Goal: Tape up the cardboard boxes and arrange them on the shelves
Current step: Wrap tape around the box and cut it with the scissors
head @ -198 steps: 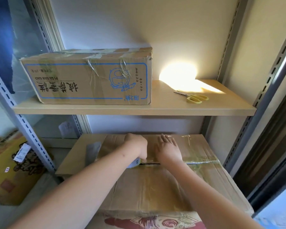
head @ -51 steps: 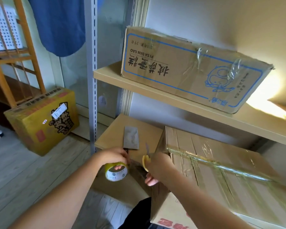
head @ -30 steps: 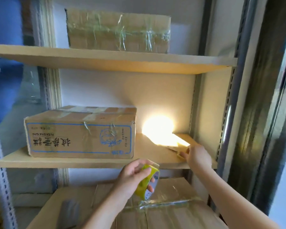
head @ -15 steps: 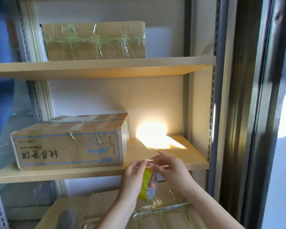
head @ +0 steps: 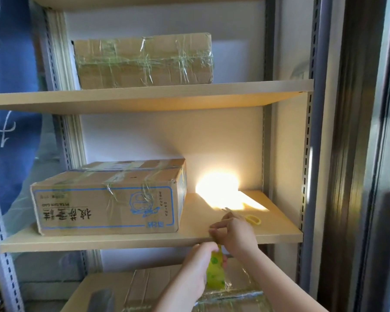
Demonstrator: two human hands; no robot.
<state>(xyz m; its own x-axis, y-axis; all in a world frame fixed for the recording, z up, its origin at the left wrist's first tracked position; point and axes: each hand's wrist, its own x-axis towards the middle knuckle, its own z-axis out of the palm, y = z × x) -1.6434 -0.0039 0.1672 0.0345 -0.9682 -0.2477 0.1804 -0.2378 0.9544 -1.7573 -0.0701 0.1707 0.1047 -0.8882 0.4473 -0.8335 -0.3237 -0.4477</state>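
The left hand (head: 197,270) is holding a roll of yellow tape (head: 215,272) low down in front of the shelves, with its fingers curled round the roll. The roll is standing on its edge, and it is sitting on the right side of that hand, between the two hands. The right hand (head: 235,235) is sitting just above the roll and a little to the right of it. Its thumb and first fingers are pressed together in a pinch at the top of the roll, but what they are pinching is too small and see-through to tell. This hand is showing in front of the front edge of the middle shelf (head: 122,240). Just behind the right hand, a pair of yellow scissors (head: 249,218) is lying on the middle shelf, near a bright patch of light. A printed box (head: 108,199) with blue lines and clear tape across it is sitting on the left part of the same shelf, well apart from the hands. Higher up, a plain box (head: 144,61) wrapped in clear tape is sitting on the top shelf (head: 144,96). Under the hands, a big taped box (head: 144,287) is lying on the lowest shelf, right below the roll. Grey metal posts with little holes are holding up the shelves on both sides. A blue cloth (head: 7,86) is hanging at the far left.
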